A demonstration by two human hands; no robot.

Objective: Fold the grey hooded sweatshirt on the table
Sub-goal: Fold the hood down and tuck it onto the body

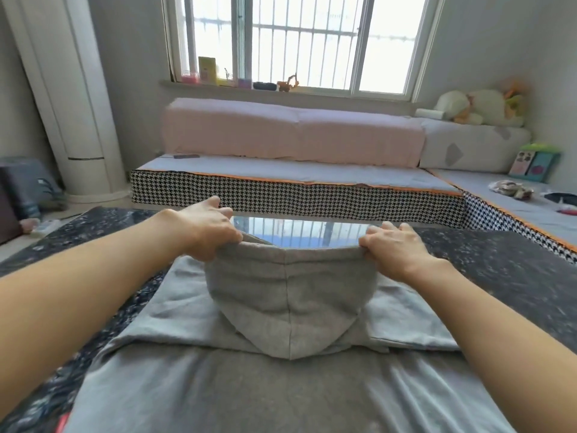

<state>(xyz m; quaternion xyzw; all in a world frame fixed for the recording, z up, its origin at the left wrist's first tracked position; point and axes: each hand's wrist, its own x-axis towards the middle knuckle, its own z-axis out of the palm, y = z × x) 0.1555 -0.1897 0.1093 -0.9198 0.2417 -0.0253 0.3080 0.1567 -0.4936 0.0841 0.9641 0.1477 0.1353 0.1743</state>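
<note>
The grey hooded sweatshirt (249,385) lies flat on the dark speckled table (499,267), its body stretching toward me. Its hood (290,295) is lifted at the far end, with the pointed tip lying over the garment's back. My left hand (206,232) grips the left corner of the hood's raised edge. My right hand (396,248) grips the right corner. The edge is stretched taut between them, a little above the table. Folded grey parts of the sweatshirt lie flat on either side of the hood.
Beyond the table's glossy far edge (299,234) stands a low houndstooth-sided platform (296,195) with a pink cushion (290,132). A white standing air conditioner (78,114) is at the left. Plush toys (480,104) sit at the right corner.
</note>
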